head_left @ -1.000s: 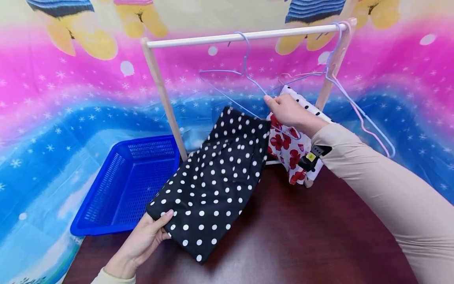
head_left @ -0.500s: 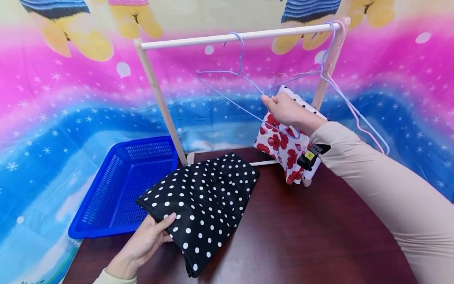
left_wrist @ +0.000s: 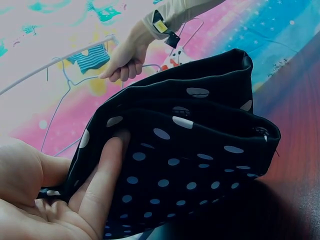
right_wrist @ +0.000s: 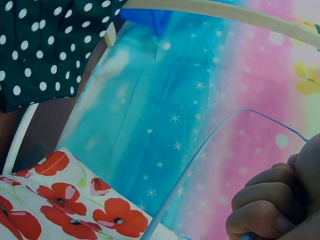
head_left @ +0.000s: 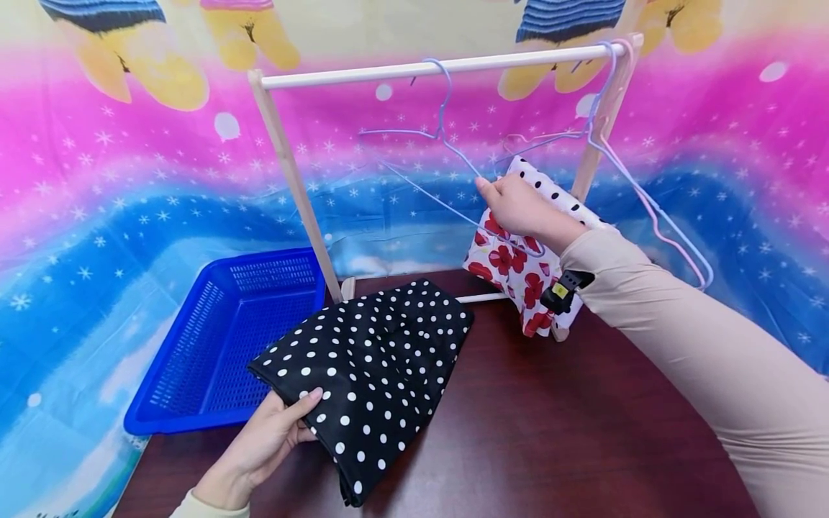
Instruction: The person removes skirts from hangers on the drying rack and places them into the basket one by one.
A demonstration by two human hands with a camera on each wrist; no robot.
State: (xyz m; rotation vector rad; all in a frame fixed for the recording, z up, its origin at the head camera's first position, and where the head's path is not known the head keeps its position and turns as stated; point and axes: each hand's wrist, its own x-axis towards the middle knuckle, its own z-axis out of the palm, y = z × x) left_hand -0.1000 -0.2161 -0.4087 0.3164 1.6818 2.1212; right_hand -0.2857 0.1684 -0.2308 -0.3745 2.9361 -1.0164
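My left hand (head_left: 268,439) pinches the near left edge of a folded black cloth with white polka dots (head_left: 382,374), thumb on top and fingers beneath. In the left wrist view, the cloth's (left_wrist: 175,160) folded layers and loose edges face the camera. The cloth's far end lies low in front of the rack, below the hanger. My right hand (head_left: 518,205) grips the right shoulder of a light-blue wire hanger (head_left: 440,137), whose hook sits over the rack's rail. That hanger carries nothing. In the right wrist view, my curled fingers (right_wrist: 265,200) hold the wire.
A wooden rack (head_left: 363,74) stands on the dark red table (head_left: 550,417). At its right end hang a blue hanger and a pink hanger (head_left: 667,237). White cloths with red flowers (head_left: 512,262) and black dots (head_left: 560,194) hang there. A blue basket (head_left: 145,424) sits left.
The black polka-dot cloth has come down from the hanger's lower bar towards the table, its far end dropping. My right hand has kept its hold on the hanger, which has turned slightly.
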